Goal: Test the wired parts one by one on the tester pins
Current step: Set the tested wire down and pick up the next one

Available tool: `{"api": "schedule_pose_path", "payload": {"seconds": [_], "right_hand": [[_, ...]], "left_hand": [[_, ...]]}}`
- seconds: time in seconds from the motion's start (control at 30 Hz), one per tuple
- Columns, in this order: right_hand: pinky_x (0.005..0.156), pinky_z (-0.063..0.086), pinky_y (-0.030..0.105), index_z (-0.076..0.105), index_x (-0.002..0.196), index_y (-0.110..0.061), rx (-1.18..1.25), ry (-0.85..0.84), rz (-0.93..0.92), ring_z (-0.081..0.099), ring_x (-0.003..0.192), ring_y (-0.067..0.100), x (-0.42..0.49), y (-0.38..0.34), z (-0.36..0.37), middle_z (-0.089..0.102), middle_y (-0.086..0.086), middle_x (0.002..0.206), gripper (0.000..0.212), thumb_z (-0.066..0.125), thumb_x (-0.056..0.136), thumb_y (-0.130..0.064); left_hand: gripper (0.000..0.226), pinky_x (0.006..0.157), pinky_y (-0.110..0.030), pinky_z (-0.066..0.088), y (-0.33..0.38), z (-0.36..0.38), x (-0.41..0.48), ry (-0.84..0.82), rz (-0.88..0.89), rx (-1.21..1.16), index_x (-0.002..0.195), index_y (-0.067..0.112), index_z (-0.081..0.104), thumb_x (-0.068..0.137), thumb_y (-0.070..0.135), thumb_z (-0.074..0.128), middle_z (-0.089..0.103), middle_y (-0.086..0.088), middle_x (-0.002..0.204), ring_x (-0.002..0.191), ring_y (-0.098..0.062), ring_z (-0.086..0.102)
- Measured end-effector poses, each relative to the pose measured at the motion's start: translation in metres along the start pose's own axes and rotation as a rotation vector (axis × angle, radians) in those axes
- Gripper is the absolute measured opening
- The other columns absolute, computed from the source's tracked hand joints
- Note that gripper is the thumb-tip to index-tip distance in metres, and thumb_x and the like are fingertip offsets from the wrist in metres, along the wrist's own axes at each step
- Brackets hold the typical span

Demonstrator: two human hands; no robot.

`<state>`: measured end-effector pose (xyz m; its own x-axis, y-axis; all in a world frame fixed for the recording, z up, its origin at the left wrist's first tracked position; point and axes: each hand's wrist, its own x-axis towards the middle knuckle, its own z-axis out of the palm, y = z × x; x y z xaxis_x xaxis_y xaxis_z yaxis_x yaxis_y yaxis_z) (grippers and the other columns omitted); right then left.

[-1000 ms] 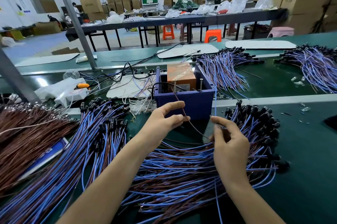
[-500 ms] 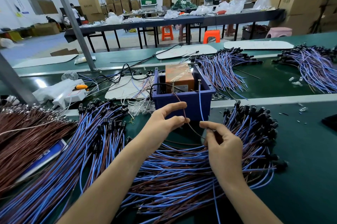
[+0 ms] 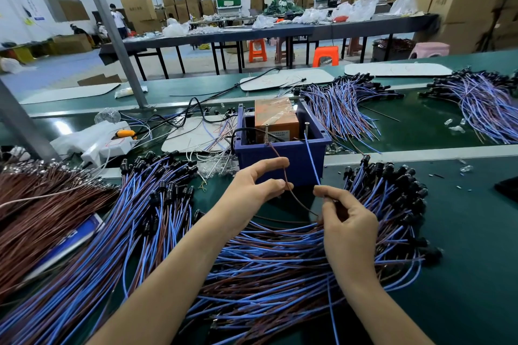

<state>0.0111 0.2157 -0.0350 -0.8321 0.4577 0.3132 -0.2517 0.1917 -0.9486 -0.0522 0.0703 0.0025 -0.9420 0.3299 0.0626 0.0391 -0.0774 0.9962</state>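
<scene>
Currently, item 1: left hand (image 3: 252, 190), thumb and forefinger curled with tips apart, the brown lead (image 3: 276, 154) bearing against both tips; I judge this a light hold. Item 2: right hand (image 3: 347, 221), thumb and forefinger pinched together on the blue lead (image 3: 312, 159). Item 3: tester box (image 3: 297, 156), just beyond my fingertips, with 2 upright pins, the left pin (image 3: 265, 134) and the right pin (image 3: 306, 128). Both leads rise from my fingers to these pins, brown to the left pin, blue to the right; whether the bare ends actually touch metal is too small to tell. Item 4: heap of wired parts (image 3: 280, 255), directly under both wrists. Risks, as I judge them: the loosely held brown lead could slide off its pin and give a false fail; the 2 leads, close between my hands, could cross and short; a wrist could snag the heap and drag untested parts out of place.
</scene>
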Motion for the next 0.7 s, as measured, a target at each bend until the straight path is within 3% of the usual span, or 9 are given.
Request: {"api": "schedule_pose_path", "payload": {"seconds": [0.2,0.7], "right_hand": [[0.047,0.039,0.011,0.071,0.090,-0.021,0.041,0.056,0.031,0.049,0.046,0.003,0.0018,-0.0008,-0.0012,0.060,0.001,0.058,0.026,0.053,0.092,-0.001],[0.044,0.035,0.011,0.069,0.091,-0.022,0.069,0.096,0.058,0.048,0.045,0.003,0.0029,0.0014,-0.0029,0.062,0.002,0.065,0.025,0.053,0.093,-0.003]], "left_hand": [[0.037,0.096,-0.030,0.051,0.0018,0.0020,-0.0013,0.008,-0.018,0.006,0.108,0.023,0.065,0.091,-0.007,0.052,0.065,0.006,0.119,0.098,-0.019,0.069],[0.036,0.098,-0.030,0.050,0.0059,0.0052,-0.0046,0.017,-0.039,0.019,0.112,0.019,0.061,0.092,-0.009,0.049,0.061,0.001,0.126,0.100,-0.019,0.069]]}}
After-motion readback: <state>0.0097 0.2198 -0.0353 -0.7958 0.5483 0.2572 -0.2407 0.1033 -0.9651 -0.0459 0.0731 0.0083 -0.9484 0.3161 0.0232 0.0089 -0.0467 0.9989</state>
